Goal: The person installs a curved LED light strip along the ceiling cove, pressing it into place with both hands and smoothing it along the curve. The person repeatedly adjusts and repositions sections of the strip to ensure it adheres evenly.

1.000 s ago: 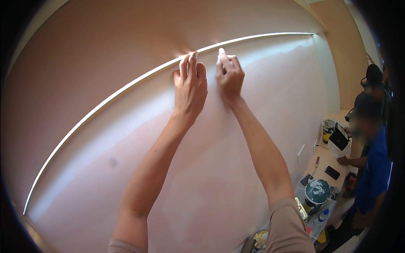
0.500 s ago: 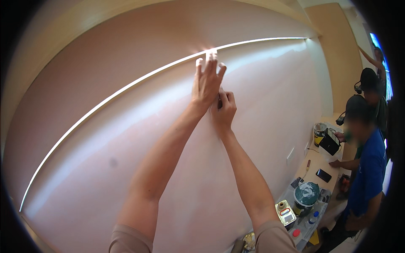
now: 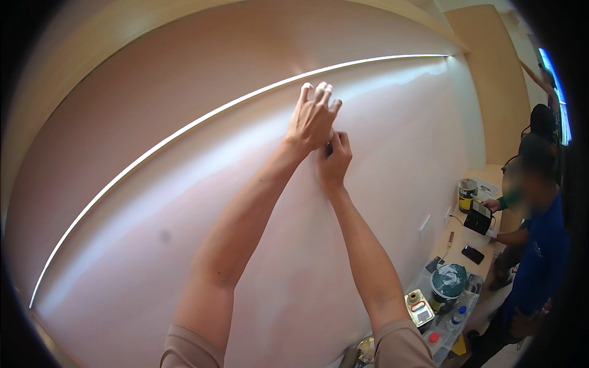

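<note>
A thin glowing light strip [image 3: 202, 120] runs in a long line across the upper part of the pale pinkish wall [image 3: 270, 245]. Just under it, my left hand [image 3: 311, 119] is raised with its fingers apart and bent, and nothing shows in it. Below and slightly right of it, my right hand [image 3: 336, 161] is closed near the wall. A small dark thing [image 3: 330, 149] shows between its fingers, partly covered by them and by my left hand, so its kind cannot be made out.
At right, a wooden counter holds a lidded paint bucket [image 3: 448, 281], a rectangular tin [image 3: 418, 308], a bottle with a blue cap [image 3: 458, 315], a phone [image 3: 472, 254] and another can [image 3: 467, 195]. A person in a blue shirt [image 3: 537, 257] stands there, a hand by a black box [image 3: 477, 218].
My left hand has come down off the light strip and shifted right, its fingers more bent. My right hand has moved slightly right. The person in blue has leaned lower beside the black box.
</note>
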Demonstrator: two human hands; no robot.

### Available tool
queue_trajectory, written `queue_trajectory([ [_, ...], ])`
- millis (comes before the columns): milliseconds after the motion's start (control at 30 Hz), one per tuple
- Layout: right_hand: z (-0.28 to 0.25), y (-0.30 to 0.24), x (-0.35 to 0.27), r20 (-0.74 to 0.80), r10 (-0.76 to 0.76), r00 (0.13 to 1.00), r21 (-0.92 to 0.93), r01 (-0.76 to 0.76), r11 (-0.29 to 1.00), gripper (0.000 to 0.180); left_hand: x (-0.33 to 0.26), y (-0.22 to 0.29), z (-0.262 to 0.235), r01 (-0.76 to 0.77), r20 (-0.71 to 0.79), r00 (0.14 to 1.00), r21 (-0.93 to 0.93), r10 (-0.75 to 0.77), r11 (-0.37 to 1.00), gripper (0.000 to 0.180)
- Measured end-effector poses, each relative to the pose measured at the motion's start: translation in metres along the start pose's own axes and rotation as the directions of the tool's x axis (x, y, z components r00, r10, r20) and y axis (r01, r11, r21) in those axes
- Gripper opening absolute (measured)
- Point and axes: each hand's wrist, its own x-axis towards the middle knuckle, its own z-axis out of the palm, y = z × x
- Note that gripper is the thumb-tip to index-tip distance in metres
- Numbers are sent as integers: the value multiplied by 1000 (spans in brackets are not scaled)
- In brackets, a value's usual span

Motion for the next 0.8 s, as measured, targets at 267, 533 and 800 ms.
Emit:
queue_trajectory([
  [267,19,-26,47,-54,-16,998,-55,13,998,31,-64,-20,-115,-26,-112,994,-296,-8,955,23],
  [533,1,-49,31,-125,168,978,-141,-185,972,34,-194,-38,-280,305,146,948,-169,-282,937,15],
  [800,-163,-244,-191,220,395,892,-37,-397,917,29,-189,-70,-351,295,206,928,96,-309,951,38],
])
